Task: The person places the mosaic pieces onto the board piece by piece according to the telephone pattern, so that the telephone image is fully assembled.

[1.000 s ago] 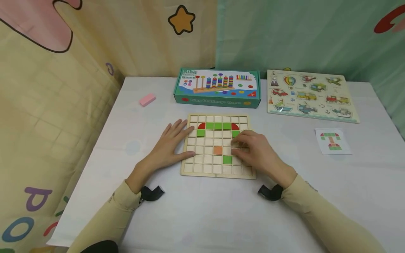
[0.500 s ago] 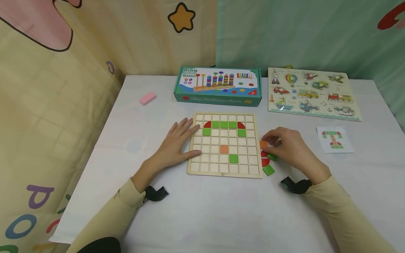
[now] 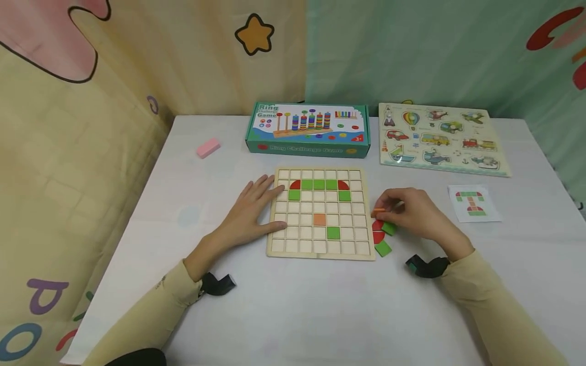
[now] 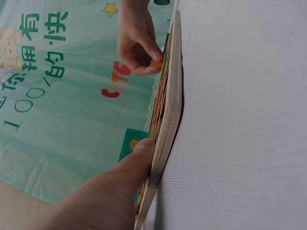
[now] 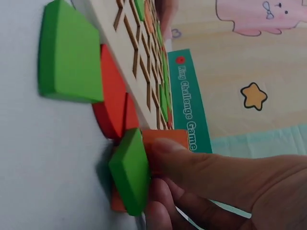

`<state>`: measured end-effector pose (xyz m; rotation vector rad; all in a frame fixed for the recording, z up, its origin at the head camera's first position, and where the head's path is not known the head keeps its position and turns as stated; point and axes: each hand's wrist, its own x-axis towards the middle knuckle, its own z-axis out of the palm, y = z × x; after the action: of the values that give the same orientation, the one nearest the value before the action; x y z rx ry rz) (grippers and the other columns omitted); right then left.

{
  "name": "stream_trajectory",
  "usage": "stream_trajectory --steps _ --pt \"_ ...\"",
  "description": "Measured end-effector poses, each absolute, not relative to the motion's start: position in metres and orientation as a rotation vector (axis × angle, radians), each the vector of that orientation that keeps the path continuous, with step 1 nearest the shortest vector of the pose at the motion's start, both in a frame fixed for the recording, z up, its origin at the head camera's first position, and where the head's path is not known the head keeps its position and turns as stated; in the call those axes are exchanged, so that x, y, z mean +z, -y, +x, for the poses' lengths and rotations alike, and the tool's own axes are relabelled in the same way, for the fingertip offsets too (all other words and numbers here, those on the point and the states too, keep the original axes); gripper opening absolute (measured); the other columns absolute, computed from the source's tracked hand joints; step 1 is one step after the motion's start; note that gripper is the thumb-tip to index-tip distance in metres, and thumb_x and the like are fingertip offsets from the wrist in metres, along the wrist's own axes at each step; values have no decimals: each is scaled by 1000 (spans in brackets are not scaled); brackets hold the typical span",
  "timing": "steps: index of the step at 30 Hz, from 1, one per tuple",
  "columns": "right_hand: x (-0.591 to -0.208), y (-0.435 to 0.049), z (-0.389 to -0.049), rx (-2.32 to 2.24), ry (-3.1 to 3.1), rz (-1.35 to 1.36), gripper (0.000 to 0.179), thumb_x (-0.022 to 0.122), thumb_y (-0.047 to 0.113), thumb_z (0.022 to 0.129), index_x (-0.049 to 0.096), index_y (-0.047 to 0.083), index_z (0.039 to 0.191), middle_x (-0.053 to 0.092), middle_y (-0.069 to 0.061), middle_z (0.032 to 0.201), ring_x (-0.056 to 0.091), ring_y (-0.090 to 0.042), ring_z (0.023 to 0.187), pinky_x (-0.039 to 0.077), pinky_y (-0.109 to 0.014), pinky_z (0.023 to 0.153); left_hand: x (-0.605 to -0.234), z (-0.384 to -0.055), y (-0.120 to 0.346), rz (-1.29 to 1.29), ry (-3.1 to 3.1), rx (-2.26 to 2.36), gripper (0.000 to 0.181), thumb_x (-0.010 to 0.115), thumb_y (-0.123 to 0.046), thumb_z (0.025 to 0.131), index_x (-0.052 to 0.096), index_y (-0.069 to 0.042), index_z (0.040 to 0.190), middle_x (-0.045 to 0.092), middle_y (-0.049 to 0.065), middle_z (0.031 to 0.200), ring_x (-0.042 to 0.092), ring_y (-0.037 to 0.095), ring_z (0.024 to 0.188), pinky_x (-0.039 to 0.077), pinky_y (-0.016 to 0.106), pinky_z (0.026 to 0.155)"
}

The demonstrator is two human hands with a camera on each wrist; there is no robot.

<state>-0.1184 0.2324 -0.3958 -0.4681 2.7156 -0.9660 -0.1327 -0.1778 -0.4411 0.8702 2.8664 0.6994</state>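
Note:
A square wooden grid board (image 3: pixel 320 258) holds green squares (image 3: pixel 319 184), red quarter-round pieces (image 3: pixel 343 185) and an orange square (image 3: pixel 319 219). My left hand (image 3: pixel 247 213) rests on its left edge, fingers spread, thumb (image 4: pixel 144 143) on the rim. Just off the right edge, my right hand (image 3: pixel 412 211) pinches an orange tile (image 5: pixel 165 136) between thumb and fingers, tipped on its edge. Below that hand lie red pieces (image 3: pixel 378 237) and green tiles (image 3: pixel 383 248). One green tile (image 5: pixel 129 172) leans close to my fingertips, with another orange piece (image 5: pixel 117 201) partly hidden under it.
Behind the board lies a green Ring Challenge Game box (image 3: pixel 308 127). A vehicle picture puzzle (image 3: pixel 444 140) is at the back right, with a small pattern card (image 3: pixel 474 203) in front of it. A pink block (image 3: pixel 208 148) lies at the back left.
My right hand has moved off the board to the loose tiles on its right and has tipped up an orange tile. The board has slid slightly right; my left hand stays on it.

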Motion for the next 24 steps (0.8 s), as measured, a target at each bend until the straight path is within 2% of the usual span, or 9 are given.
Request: stream_trajectory --steps 3,5,14,24 --pt "-390 -231 -122 -997 -2700 -476 11 83 21 93 78 14 100 72 1 90 64 -18 89 58 -22 81 -443 -131 178 875 -2873 696 93 75 -62 90 40 -18 164 23 10 176 10 29 165 5 53 134" --pt "-384 -225 -125 -1011 -2703 -480 11 82 21 94 80 14 102 73 0 91 65 -18 89 57 -20 80 -443 -131 179 880 -2873 692 93 75 -62 90 39 -19 164 23 10 176 10 29 165 5 53 134" --pt "-372 -152 -139 -1090 -2702 -556 13 79 18 97 83 10 107 80 -4 99 73 -20 90 62 -40 83 -444 -130 179 888 -2879 703 91 75 -60 91 39 -19 164 23 10 175 10 30 165 6 54 134" --pt "-392 -120 -137 -1116 -2746 -565 13 80 13 95 83 8 107 81 -5 100 73 -20 94 61 -39 85 -444 -131 179 898 -2891 640 92 71 -62 92 36 -21 165 21 8 176 9 28 165 6 52 135"
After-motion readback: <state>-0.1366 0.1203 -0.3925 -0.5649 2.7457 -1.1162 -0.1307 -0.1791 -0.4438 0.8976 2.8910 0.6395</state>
